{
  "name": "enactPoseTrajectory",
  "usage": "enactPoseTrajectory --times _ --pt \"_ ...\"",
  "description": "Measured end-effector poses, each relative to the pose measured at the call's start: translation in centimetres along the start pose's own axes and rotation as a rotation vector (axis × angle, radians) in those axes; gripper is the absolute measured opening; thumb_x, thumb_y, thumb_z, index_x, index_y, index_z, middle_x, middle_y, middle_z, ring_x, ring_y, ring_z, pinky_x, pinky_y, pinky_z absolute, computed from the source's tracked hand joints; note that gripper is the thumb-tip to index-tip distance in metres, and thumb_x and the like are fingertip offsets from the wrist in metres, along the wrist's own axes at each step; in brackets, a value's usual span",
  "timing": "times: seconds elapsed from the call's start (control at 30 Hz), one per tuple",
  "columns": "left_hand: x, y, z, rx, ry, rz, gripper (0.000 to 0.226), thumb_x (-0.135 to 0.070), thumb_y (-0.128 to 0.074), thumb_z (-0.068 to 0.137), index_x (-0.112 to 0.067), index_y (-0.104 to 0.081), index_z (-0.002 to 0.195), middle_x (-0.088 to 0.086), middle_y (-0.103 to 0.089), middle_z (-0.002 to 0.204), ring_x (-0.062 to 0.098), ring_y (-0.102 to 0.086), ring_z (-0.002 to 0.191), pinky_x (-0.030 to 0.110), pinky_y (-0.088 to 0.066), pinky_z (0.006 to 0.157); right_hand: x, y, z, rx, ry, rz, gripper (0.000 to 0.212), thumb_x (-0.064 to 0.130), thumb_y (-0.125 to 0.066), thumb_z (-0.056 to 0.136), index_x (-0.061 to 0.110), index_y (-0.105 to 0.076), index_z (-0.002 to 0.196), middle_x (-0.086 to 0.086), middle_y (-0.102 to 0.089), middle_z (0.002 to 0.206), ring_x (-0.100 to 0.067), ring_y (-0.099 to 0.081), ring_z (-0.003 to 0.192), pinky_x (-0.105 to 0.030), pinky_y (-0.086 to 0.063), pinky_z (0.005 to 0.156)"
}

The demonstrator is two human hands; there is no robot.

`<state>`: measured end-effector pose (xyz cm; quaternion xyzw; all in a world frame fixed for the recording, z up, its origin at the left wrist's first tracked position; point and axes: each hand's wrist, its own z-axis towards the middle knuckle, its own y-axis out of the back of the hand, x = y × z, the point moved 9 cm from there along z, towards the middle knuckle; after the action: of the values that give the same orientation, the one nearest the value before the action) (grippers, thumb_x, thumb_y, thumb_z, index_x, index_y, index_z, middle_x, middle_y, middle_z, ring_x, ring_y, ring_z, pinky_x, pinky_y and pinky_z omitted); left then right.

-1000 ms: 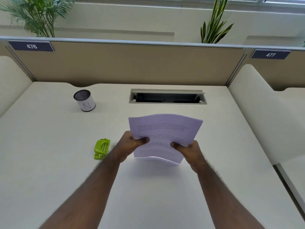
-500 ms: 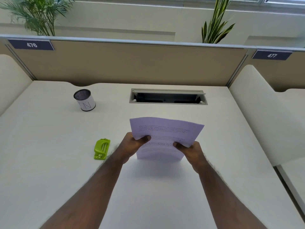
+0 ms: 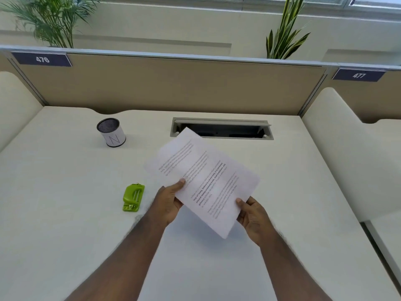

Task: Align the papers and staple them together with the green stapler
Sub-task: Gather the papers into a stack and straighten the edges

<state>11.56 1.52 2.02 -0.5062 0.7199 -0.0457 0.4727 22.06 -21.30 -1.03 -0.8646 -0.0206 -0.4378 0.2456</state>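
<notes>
Overhead, both hands (image 3: 252, 218) gripping tilted papers (image 3: 204, 181)

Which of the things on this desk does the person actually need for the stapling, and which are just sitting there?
Needed for the job:
- papers, held in the left hand and right hand
- green stapler, lying on the desk, untouched

Just lying about:
- pen cup
- cable hatch
- two plants behind the partition
</notes>
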Motion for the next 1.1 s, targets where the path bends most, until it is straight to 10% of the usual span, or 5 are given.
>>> enactPoseTrajectory --times 0.5,0.77,0.87,1.0,1.1 --pt "-10.1 1.2 0.3 0.135 -0.333 0.709 0.037 -0.030 -0.083 0.069 -0.013 -0.076 0.101 0.007 -0.077 0.106 0.024 -0.072 0.101 0.039 -0.054 0.089 9.9 1.3 -0.5 -0.020 0.357 -0.366 0.017 0.012 -0.072 0.084 0.008 -0.076 0.100 -0.011 -0.077 0.106 -0.023 -0.072 0.096 -0.035 -0.057 0.087" --pt "-6.7 4.0 0.3 -0.105 -0.404 1.297 0.023 -0.012 -0.072 0.084 -0.003 -0.075 0.105 0.004 -0.074 0.094 0.010 -0.063 0.081 -0.002 -0.036 0.053 6.0 2.8 0.5 -0.131 0.250 -0.549 0.017 0.006 -0.065 0.091 0.006 -0.074 0.105 0.005 -0.076 0.088 -0.003 -0.068 0.078 -0.019 -0.050 0.076" --pt "-7.2 4.2 0.3 -0.168 -0.444 1.268 0.020 -0.015 -0.072 0.084 -0.006 -0.076 0.102 0.002 -0.073 0.084 -0.004 -0.059 0.065 0.001 -0.039 0.053 6.7 2.5 0.5 -0.138 0.268 -0.550 0.017 0.008 -0.066 0.091 0.022 -0.075 0.091 0.013 -0.077 0.085 -0.002 -0.070 0.079 -0.023 -0.051 0.079" --pt "-6.2 4.5 1.3 -0.136 -0.357 1.310 0.026 -0.013 -0.070 0.086 0.000 -0.072 0.108 0.015 -0.075 0.103 0.024 -0.069 0.090 0.031 -0.052 0.079 6.7 2.4 0.4 -0.154 0.260 -0.574 0.017 0.008 -0.065 0.091 0.023 -0.074 0.092 0.009 -0.076 0.086 -0.016 -0.068 0.083 -0.032 -0.051 0.082" --pt "-5.6 4.8 1.4 -0.074 -0.303 1.091 0.028 -0.004 -0.066 0.087 0.005 -0.068 0.114 0.017 -0.072 0.110 0.030 -0.069 0.100 0.045 -0.055 0.091 6.5 2.4 0.2 -0.230 0.274 -0.582 0.041 0.016 -0.070 0.089 0.015 -0.061 0.129 -0.002 -0.068 0.123 -0.026 -0.062 0.113 -0.041 -0.051 0.097"
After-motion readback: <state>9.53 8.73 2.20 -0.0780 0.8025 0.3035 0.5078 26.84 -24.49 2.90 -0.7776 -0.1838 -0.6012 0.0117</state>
